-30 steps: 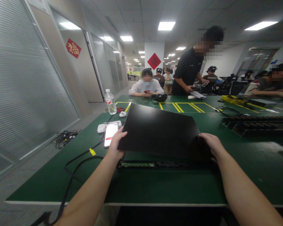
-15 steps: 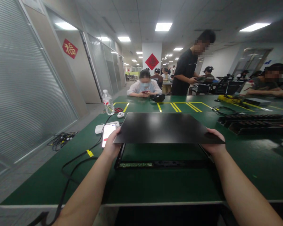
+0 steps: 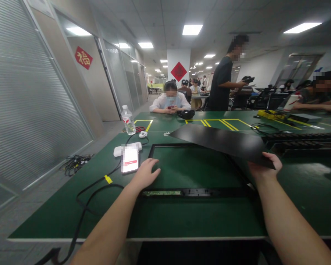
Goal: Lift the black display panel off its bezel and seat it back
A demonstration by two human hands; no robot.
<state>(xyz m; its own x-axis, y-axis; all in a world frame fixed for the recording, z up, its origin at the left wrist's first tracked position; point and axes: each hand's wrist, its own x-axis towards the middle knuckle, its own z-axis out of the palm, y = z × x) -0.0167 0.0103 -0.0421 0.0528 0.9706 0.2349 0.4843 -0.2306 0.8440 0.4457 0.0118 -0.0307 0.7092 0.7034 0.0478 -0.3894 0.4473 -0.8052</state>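
A thin black flat panel (image 3: 223,141) is tilted above the table, its near right corner gripped by my right hand (image 3: 266,167). Beneath it a black rectangular frame (image 3: 213,193) lies on the green table (image 3: 193,221); a strip of green circuit board (image 3: 161,193) shows in its near edge. My left hand (image 3: 146,173) is off the panel, fingers apart, over the frame's left side. Just left of that hand lies a phone (image 3: 130,159) with a lit screen. The panel hides the frame's far right part.
A water bottle (image 3: 128,120), red-handled scissors (image 3: 139,129) and a white device (image 3: 118,151) stand at the left. A black cable (image 3: 84,213) runs over the table's left edge. Long black racks (image 3: 298,141) lie at the right. A seated person (image 3: 170,101) is across the table.
My left hand has let go of the panel and come down by the frame. The panel has swung to the right in my right hand, baring much of the frame.
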